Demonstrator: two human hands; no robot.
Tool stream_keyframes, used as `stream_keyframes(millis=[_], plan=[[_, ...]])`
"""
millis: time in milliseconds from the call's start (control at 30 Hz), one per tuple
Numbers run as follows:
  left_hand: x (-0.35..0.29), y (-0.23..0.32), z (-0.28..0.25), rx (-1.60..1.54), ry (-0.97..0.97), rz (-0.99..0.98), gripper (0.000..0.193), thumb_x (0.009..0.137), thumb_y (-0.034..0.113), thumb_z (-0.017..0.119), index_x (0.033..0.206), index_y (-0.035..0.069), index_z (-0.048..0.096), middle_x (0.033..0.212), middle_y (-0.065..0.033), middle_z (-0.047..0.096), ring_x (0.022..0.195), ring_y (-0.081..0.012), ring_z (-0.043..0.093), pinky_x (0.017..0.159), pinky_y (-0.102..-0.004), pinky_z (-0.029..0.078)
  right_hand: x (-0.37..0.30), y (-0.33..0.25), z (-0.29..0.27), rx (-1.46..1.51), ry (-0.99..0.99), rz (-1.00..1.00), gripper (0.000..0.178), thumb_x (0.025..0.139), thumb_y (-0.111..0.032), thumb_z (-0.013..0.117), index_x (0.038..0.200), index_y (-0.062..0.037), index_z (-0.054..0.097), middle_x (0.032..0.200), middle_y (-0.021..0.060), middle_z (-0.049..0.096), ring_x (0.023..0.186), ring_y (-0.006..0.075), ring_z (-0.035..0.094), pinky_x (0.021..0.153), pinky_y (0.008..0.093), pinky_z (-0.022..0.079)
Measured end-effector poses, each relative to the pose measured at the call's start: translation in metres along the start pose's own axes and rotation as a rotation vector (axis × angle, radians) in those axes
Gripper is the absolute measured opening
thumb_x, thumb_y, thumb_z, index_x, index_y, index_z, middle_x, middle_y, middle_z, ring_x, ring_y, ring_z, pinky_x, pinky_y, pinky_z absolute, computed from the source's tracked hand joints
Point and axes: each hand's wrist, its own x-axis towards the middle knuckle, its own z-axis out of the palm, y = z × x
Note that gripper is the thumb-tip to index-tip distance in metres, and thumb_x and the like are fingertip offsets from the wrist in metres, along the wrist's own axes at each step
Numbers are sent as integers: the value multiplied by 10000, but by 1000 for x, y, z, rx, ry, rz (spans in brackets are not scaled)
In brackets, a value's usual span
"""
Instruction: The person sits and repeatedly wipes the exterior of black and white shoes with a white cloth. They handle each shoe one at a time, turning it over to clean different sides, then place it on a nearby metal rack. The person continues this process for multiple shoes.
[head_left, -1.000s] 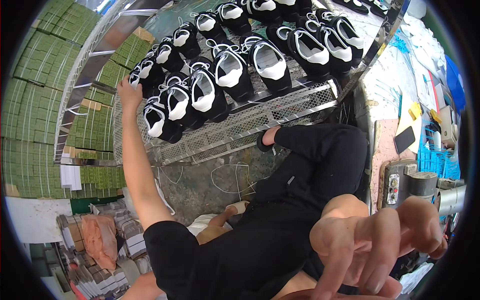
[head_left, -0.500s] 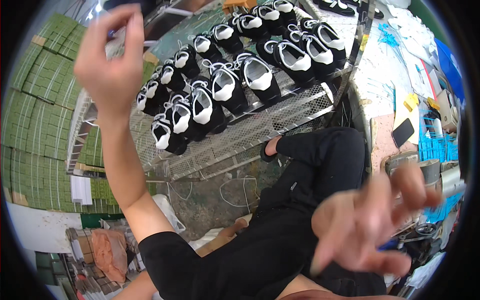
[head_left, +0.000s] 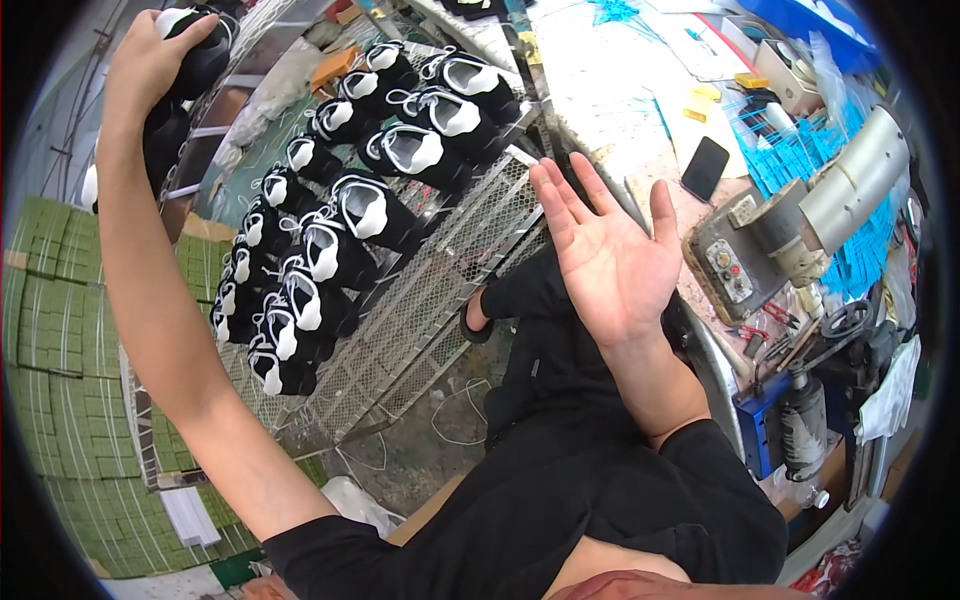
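At the upper left, my left hand (head_left: 140, 72) is closed round a black shoe (head_left: 208, 58) with white showing at its opening; the fingers on the far side are hidden. More black shoes stand just below it, partly behind my forearm. My right hand (head_left: 622, 275) is held up with the palm showing, fingers and thumb spread, with nothing in it. Between my arms, several black shoes with white laces and white linings (head_left: 362, 215) stand in rows on a metal mesh rack (head_left: 440, 270).
A worktable (head_left: 590, 80) on the right carries a dark phone (head_left: 705, 168), a grey machine (head_left: 740, 265), blue ties (head_left: 790, 140) and small tools. Stacked green bundles (head_left: 55, 320) fill the left side. My legs are beside the rack's near edge.
My left hand has reached further up and left and now grips a shoe. My right hand has risen from the lower right, fingers spread. The view has swung right and turned.
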Motion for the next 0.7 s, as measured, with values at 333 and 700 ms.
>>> stream_keyframes(millis=[333,700], plan=[[-143,81,11,-1073,619,86,511,836,57,824,1254,-2,536,1139,-104,580,1046,-198,608,952,-327,498,-27,-66,-105,-821,327,-33,476,785,136,743,1227,40,595,1180,146,653,1069,225,642,990,330,525],[-255,218,59,-1236,-161,278,295,682,-47,820,840,33,583,861,-92,598,744,-186,620,641,-306,514,-88,-134,-111,-1197,429,-254,477,1010,-300,589,1345,30,510,1192,200,677,974,252,698,864,336,562]])
